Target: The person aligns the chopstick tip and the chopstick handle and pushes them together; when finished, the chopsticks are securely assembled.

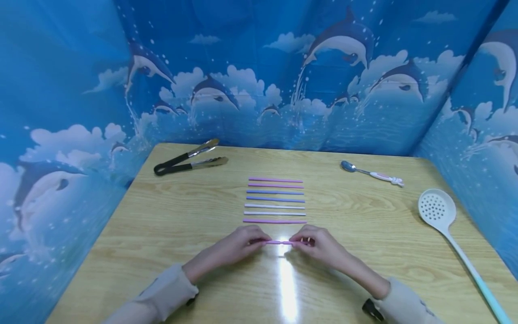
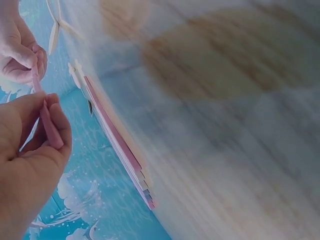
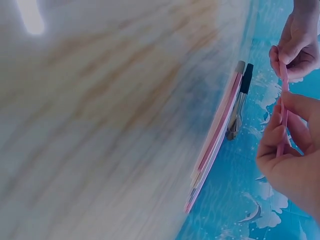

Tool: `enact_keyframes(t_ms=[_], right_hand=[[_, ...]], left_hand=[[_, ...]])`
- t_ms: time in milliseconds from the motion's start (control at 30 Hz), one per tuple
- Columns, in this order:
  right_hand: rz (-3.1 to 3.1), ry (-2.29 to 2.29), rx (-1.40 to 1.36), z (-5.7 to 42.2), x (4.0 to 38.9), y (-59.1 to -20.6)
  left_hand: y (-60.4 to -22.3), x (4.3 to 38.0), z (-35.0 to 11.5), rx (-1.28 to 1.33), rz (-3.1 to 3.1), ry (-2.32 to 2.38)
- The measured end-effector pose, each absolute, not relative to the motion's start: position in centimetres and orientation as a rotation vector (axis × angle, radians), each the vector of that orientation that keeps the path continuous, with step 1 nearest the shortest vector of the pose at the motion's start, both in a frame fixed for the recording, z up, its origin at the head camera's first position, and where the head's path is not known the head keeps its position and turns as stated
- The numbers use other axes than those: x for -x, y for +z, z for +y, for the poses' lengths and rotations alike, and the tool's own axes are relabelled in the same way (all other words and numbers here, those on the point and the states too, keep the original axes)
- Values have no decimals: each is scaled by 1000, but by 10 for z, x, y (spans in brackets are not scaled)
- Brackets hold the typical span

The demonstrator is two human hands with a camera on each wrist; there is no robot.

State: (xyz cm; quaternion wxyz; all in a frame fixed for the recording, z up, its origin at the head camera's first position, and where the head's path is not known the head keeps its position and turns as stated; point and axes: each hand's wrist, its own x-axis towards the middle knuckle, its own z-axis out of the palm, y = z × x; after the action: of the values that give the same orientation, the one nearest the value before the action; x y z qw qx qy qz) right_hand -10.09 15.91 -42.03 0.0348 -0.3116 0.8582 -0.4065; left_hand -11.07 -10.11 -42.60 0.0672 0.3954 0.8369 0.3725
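Between my two hands, just above the front half of the table, runs a thin pink stick (image 1: 279, 242). My left hand (image 1: 245, 243) pinches its left end between thumb and fingers. The right hand (image 1: 318, 242) pinches the other end. In the left wrist view the pink stick (image 2: 50, 124) lies across the curled fingers, its near end showing. From the right wrist, the same pink stick (image 3: 284, 117) passes through the right fingers toward the left hand. Beyond the hands, several sticks lie in parallel: pink sticks (image 1: 275, 186), blue sticks (image 1: 276, 199) and white sticks (image 1: 275, 213).
Black-handled tongs (image 1: 178, 164) lie spread at the back left of the wooden table (image 1: 162, 234). A spoon (image 1: 372, 173) with a white and pink handle lies at the back right. Along the right edge rests a white slotted ladle (image 1: 437, 209). A blue dolphin curtain (image 1: 259, 81) surrounds the table.
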Motion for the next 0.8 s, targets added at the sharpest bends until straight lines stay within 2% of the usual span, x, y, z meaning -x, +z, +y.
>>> enact_keyframes(t_ms=[467,800], right_hand=[[2691,-1276,968,153,100,-413],[2715,-1373,1080,153,103,-414]], left_hand=[[-427,112,-100,-1302,2583,1177],[-424,116,-99,-1445,2594,1235]])
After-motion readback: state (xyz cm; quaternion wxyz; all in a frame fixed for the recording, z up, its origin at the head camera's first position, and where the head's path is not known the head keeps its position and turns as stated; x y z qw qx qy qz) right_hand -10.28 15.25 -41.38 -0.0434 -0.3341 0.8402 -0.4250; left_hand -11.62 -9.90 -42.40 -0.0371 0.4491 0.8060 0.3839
